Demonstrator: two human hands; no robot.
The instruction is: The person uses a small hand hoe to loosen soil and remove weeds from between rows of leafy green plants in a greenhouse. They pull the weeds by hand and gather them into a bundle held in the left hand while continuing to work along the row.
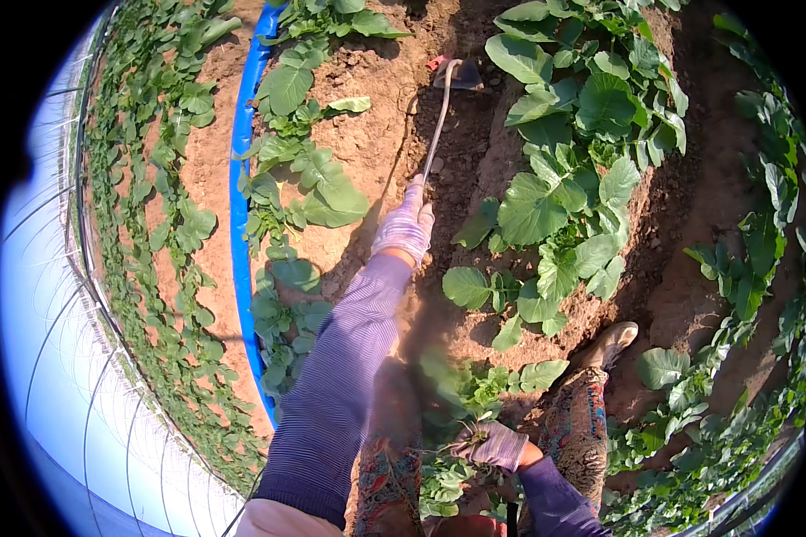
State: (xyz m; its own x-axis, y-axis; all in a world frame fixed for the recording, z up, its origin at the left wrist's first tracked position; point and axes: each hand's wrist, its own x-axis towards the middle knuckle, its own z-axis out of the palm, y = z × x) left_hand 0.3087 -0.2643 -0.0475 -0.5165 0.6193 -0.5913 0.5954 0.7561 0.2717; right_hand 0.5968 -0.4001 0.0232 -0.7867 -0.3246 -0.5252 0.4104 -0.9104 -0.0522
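Observation:
My left hand [406, 225], in a striped knit glove, is closed around the near end of a hand hoe's handle [438, 131]. The arm is stretched far forward. At the far end, the hoe's flat blade [467, 75] rests on the dark soil of the furrow. Closer to my body, my right hand [494, 444], gloved alike, is closed on a small clump of thin plant stems [467, 436]. The leaves around that hand are partly blurred, so which ones belong to the clump is unclear. Broad-leaved crop plants [534, 208] stand on the ridge right of the hoe.
A blue hose [240, 201] runs lengthwise to the left, beside another row of leafy plants [309, 174]. A small red object [436, 62] lies by the blade. My shoe [614, 339] is on the soil at right. Greenhouse hoops [84, 389] curve along the left edge.

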